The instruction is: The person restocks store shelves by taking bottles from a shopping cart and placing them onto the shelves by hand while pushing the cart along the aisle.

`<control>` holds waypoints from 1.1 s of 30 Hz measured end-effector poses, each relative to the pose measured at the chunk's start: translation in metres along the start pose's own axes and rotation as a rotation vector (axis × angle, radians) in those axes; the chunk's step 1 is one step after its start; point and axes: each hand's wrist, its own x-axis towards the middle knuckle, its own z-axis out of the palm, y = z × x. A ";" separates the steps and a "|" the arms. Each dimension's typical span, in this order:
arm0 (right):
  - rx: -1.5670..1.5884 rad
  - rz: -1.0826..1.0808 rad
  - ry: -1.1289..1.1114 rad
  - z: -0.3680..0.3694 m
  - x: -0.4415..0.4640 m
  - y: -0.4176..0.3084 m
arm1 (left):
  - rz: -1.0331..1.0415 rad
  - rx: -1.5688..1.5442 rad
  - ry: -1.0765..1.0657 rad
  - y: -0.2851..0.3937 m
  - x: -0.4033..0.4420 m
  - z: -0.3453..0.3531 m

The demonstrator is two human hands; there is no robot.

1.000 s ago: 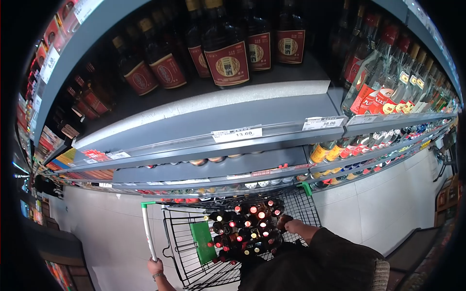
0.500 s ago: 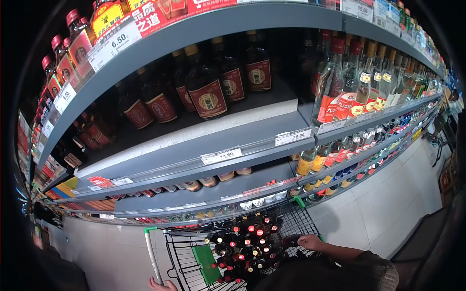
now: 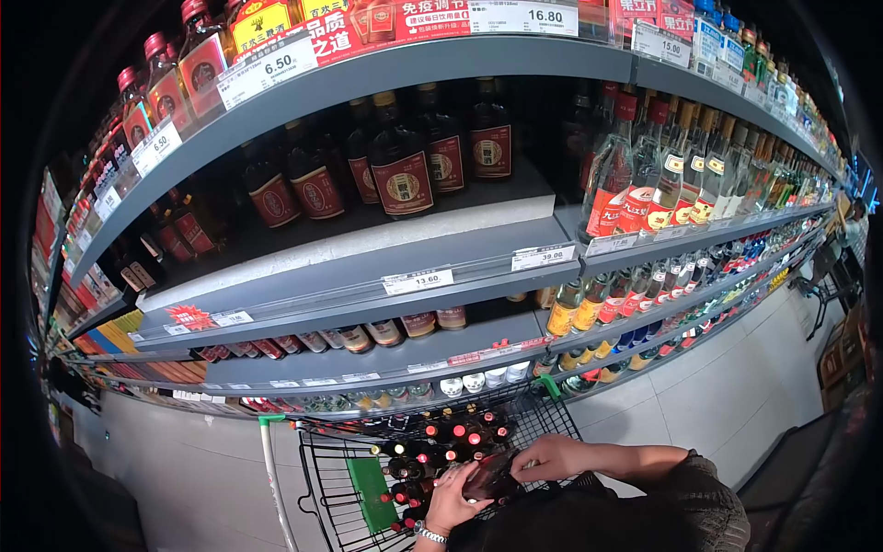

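Left hand [image 3: 451, 500], with a metal band [image 3: 430, 532] at its wrist, grasps one end of a dark bottle [image 3: 492, 476] between thumb and fingers, while the right hand [image 3: 547, 455] has its fingers closed on the other end. That bottle is tilted over a black wire shopping cart [image 3: 543, 416], where a cluster of dark bottles [image 3: 405, 467] with red and pale caps is packed together. To the left are the cart's green panel [image 3: 371, 495] and a pale bar [image 3: 276, 478] with a green end. Just past the cart, store shelving [image 3: 368, 309] curves across the view, its price tag [image 3: 418, 281] reading 13.60. Farther back, red-labelled bottles [image 3: 402, 184] stand on a raised ledge [image 3: 359, 239]; clear bottles [image 3: 610, 198] line the right. Higher up, at left, red-capped bottles [image 3: 204, 74] stand near a 6.50 tag [image 3: 269, 69]. Pale floor tiles [image 3: 681, 386] stretch away at right.
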 end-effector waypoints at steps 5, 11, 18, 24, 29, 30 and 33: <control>0.136 -0.144 -0.045 0.000 0.017 -0.015 | 0.057 -0.188 0.269 -0.012 -0.024 0.023; -0.068 -0.216 0.439 0.024 0.036 -0.032 | -0.147 -0.375 0.272 0.010 -0.044 0.030; 0.524 -0.317 0.488 0.051 0.048 -0.024 | -0.143 -0.401 0.317 0.048 -0.027 0.009; 0.488 -0.797 0.642 -0.020 0.021 -0.068 | 0.015 -0.517 0.391 0.031 -0.022 -0.002; 0.003 -1.216 0.992 -0.120 -0.018 -0.125 | -0.158 0.094 0.271 -0.021 -0.054 0.019; -0.022 -1.266 1.100 -0.132 -0.018 -0.135 | -0.198 0.174 0.234 -0.041 -0.072 0.031; -0.359 -1.278 1.397 -0.178 -0.013 -0.151 | -0.311 0.135 0.320 -0.066 -0.112 0.050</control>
